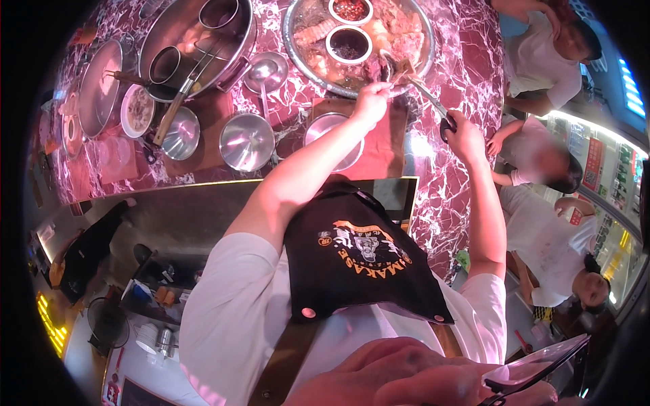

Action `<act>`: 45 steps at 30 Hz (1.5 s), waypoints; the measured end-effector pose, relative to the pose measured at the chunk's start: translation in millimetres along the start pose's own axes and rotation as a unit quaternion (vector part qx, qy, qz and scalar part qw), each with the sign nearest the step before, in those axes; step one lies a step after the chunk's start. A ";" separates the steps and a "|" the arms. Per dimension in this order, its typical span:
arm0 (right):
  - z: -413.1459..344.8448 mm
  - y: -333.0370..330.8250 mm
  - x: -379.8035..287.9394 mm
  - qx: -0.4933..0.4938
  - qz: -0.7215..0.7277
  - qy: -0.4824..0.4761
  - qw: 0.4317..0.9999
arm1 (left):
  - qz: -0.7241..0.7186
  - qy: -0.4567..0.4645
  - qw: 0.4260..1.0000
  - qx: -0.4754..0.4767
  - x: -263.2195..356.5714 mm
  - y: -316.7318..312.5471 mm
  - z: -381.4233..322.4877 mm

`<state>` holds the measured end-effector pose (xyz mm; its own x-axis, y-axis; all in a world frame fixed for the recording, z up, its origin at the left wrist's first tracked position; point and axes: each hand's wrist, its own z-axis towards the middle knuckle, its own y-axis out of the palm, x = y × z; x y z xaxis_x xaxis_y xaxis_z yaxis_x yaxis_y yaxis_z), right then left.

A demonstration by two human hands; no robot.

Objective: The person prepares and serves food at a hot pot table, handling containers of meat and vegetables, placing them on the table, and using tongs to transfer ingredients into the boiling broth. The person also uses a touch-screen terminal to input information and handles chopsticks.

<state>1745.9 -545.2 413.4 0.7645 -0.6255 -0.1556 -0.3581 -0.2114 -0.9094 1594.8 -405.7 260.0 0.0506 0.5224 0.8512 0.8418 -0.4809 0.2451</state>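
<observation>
At the near rim of a large round metal pan [287,38] of meat in broth, my left hand [373,104] has its fingers pinched together on a small piece of food [399,77], its exact kind unclear. My right hand [464,134] grips black-handled scissors [430,96]. Their blades reach to a brown piece of meat [405,67] over the pan's near right side. A curved dark, shiny thing [389,63] beside it is too small to name. Among the meat stand a bowl of red chilli sauce [350,9] and a bowl of dark sauce [348,44].
Left of the pan are a large metal pot [247,43], a ladle [264,73], a long wooden-handled fork [172,109] and a steel bowl [247,142]. Another steel bowl [332,122] lies under my left forearm. People [546,223] are beyond the marble counter [447,203] at right.
</observation>
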 end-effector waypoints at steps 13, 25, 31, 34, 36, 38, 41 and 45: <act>30.5 33.0 -6.9 0.028 0.036 0.029 0.999 | -0.114 -0.064 0.991 -0.044 57.9 4.9 -11.3; -1.5 74.3 12.7 0.104 0.156 -0.016 0.982 | -0.011 -0.032 0.999 0.002 59.7 -32.9 6.0; -75.4 39.5 -39.5 0.111 0.076 -0.051 0.990 | -0.070 -0.101 0.988 -0.097 78.7 -88.5 -73.9; -101.8 44.8 -72.9 0.072 0.084 -0.040 0.993 | -0.004 -0.048 0.994 -0.094 57.6 -112.6 -116.1; -123.3 58.2 -88.1 0.058 0.103 -0.033 0.992 | 0.134 0.029 0.985 -0.103 40.8 -132.4 -140.6; -140.2 74.7 -98.0 0.011 0.123 -0.014 0.992 | 0.233 0.071 0.965 -0.095 16.6 -152.3 -159.1; -170.4 101.2 -101.7 -0.018 0.091 -0.010 0.996 | 0.245 0.081 0.962 -0.085 -18.8 -177.4 -170.5; -200.4 108.5 -116.7 -0.046 0.097 0.021 0.994 | 0.070 -0.016 0.993 -0.098 -20.4 -191.7 -183.9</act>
<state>1510.4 -645.6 410.1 0.6544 -0.6911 -0.3067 -0.5458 -0.1511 -0.8242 1333.5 -453.7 281.0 0.1786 0.4619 0.8687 0.7047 -0.6763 0.2147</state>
